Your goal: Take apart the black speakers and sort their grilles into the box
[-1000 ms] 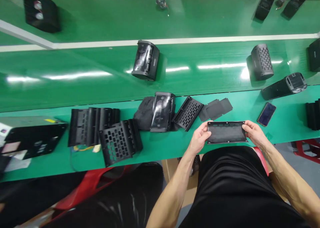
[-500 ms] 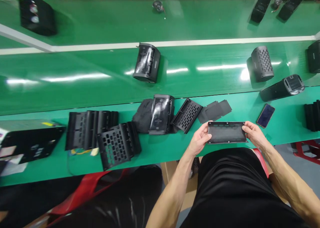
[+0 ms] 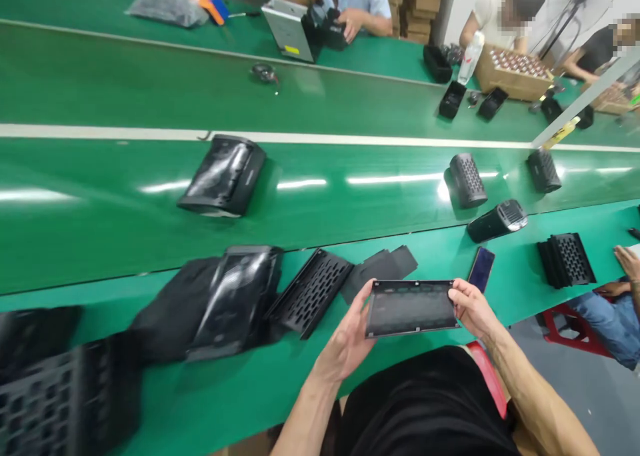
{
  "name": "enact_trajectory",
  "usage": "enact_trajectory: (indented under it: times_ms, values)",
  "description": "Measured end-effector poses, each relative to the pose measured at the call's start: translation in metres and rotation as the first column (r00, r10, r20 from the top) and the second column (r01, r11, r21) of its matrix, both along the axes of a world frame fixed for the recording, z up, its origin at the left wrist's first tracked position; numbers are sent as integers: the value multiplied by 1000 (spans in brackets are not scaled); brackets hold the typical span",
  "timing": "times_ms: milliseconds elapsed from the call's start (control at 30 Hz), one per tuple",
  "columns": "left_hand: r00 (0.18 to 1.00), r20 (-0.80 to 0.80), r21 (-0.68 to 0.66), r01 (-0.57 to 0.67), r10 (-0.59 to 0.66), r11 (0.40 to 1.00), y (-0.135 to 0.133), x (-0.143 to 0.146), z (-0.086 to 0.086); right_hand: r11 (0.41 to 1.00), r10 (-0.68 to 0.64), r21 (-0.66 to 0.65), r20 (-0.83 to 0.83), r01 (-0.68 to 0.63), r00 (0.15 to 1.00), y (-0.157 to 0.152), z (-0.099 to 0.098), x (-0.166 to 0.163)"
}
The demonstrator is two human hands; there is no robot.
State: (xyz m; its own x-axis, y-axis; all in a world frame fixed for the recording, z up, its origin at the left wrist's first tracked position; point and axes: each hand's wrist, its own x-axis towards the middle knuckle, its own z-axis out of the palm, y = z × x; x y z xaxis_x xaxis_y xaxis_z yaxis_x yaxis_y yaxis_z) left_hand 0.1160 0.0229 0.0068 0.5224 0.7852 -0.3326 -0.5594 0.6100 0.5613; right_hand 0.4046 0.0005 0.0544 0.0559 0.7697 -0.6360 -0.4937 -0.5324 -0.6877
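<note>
A black rectangular grille panel (image 3: pixel 414 308) with a dark sheet inside its frame is held level in front of my body. My left hand (image 3: pixel 347 343) supports its left end, with the fingers partly hidden underneath. At the other end my right hand (image 3: pixel 471 307) pinches the upper right corner, thumb on top. Just beyond lie thin dark mesh sheets (image 3: pixel 383 269), fanned on the green bench. To their left rests a slotted grille panel (image 3: pixel 315 293), beside a glossy black speaker cover (image 3: pixel 240 303) and a pile of black cloth-like sheets (image 3: pixel 175 309).
Stacked grille panels (image 3: pixel 65 396) sit at the lower left, blurred. A phone (image 3: pixel 482 268) and another panel stack (image 3: pixel 567 259) are on the right. Speaker bodies, one of them (image 3: pixel 225 176) nearest, stand along the green conveyor (image 3: pixel 325 223). Co-workers sit across and at right.
My view has swung right and up, bringing co-workers into sight. My left thumb has left the panel's face for its edge; both hands still hold the panel.
</note>
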Motion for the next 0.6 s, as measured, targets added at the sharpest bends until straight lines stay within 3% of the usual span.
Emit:
enact_trajectory:
  times_ms: [100,267,333,367,400,433,500,533,567,600]
  values:
    - [994,107,112,-11,-1,994,-3,29,-3,999,-39,35,-44,41,998,3,4,-4]
    - [998,61,129,-14,7,992,4,54,13,995,62,85,-44,-58,997,-1,1,-4]
    - [996,82,137,23,-34,990,12,49,20,988,56,137,77,-66,995,1,-5,11]
    - [993,99,144,45,-60,989,16,45,22,986,-14,166,196,-19,980,5,-9,23]
    - [989,121,148,61,-80,987,19,40,24,977,-136,201,345,68,929,11,-13,37]
    - [985,147,147,71,-93,987,22,36,25,954,-279,245,499,175,821,19,-18,53]
    - [975,204,131,63,-90,989,26,30,27,887,-455,320,727,333,514,41,-29,86]
    - [970,231,118,43,-70,992,27,28,28,873,-466,337,791,353,397,54,-34,100]
    - [966,255,104,20,-46,994,27,27,30,879,-448,339,829,336,336,67,-40,113]
    - [961,274,91,-2,-23,996,27,25,31,894,-425,337,845,295,325,79,-44,122]
